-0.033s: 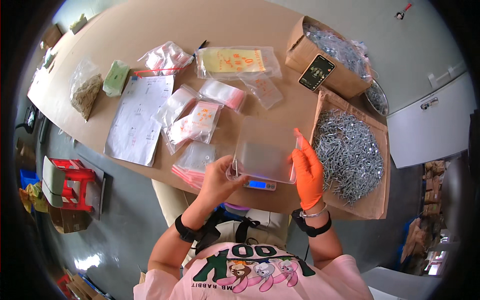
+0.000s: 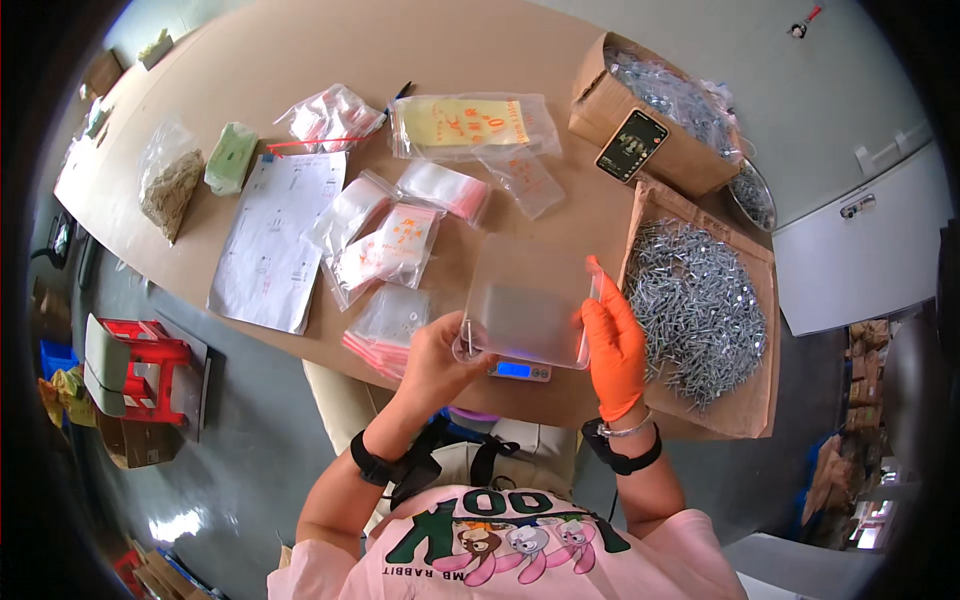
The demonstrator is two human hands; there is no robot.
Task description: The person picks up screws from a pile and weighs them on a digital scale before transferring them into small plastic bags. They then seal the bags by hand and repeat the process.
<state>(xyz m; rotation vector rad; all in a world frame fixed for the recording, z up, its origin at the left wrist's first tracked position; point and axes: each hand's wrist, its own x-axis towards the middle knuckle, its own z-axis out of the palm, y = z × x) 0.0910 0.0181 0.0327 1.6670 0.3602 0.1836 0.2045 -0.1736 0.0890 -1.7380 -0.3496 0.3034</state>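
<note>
- The tub (image 2: 530,320) is see-through and cloudy grey.
- The right hand (image 2: 614,350), at the tub's right side, has a bright orange glove.
- Right of the tub, the screws (image 2: 695,310) are shiny silver and their box (image 2: 758,412) is brown.
- Left of the tub, the paper (image 2: 275,240) is white with dark marks.
- Below the tub, the shirt (image 2: 510,545) is pink with green letters and cartoon animals in brown, grey and pink.

Green lettering (image 2: 425,540) across your pink shirt (image 2: 655,555), orange print (image 2: 485,126) on your clear bags (image 2: 528,180), small marks on your white sheet (image 2: 258,265)
</note>
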